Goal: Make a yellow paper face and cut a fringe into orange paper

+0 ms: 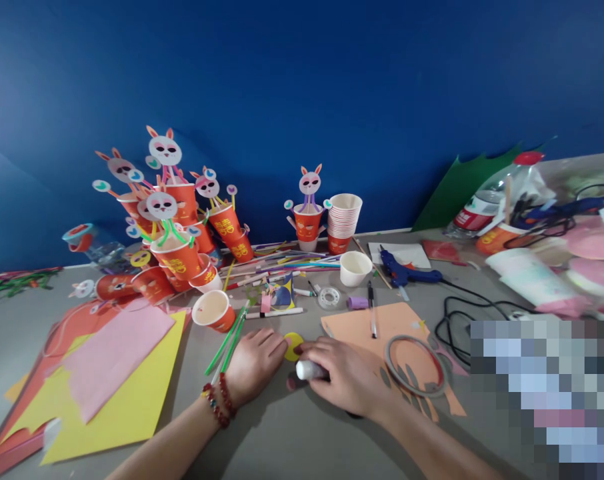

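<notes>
A small yellow paper disc (294, 347) lies on the grey table between my two hands. My left hand (258, 360) rests at its left edge, fingers together, the fingertips touching the disc. My right hand (339, 370) is wrapped round a white-capped tube (310, 371), its fingertips at the disc's right edge. Most of the tube is hidden under the fingers. Beneath the disc sits a small dark pink piece (292, 383). Green pipe cleaners (225, 347) lie beside my left wrist, near an open paper cup (214, 311).
Rabbit-faced red cups (177, 257) crowd the back left; stacked cups (345, 217) stand at centre back. Coloured paper (167, 380) lies left. To the right are orange paper (392, 320), a tape ring (415, 365), a blue glue gun (407, 272) with its cable and a bottle (487, 200).
</notes>
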Motion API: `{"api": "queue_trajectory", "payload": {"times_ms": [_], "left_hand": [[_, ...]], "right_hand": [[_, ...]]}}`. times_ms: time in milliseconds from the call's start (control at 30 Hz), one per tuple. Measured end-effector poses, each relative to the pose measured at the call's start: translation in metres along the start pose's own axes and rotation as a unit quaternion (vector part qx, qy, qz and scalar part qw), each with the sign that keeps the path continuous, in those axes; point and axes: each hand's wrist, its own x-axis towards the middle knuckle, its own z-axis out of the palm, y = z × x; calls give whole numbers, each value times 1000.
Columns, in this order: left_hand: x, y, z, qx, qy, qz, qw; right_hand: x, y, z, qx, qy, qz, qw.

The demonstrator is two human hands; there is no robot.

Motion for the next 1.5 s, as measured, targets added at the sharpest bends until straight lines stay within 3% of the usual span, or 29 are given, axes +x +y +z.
{"api": "queue_trajectory", "payload": {"times_ms": [267, 433, 733, 1067, 1200, 1267, 1367, 1500], "left_hand": [[-4, 0, -9, -68, -38, -16, 997], [-9, -6, -8, -123, -24, -32, 992], [0, 11, -22, 3, -157, -33, 987], [-14, 11, -22, -58, -114, -79, 989], [-20, 9, -28, -158, 4, -126, 979], [-23, 14, -31, -204, 32, -136, 969], [-25, 26, -32, -244, -24, -106, 964], [-21, 34, -29, -235, -62, -117, 963]], "right_hand": [[0, 1, 2, -1, 8, -4, 1000], [0, 0, 1, 4, 14, -11, 1000], [0, 5, 4, -23, 19, -20, 999], [0, 5, 6, -20, 29, -24, 999], [-1, 7, 8, 35, 67, -34, 997], [-1, 8, 8, 83, 107, -37, 990], [-1, 10, 7, 123, 160, -25, 979], [-1, 11, 4, 130, 167, -8, 977]]}}
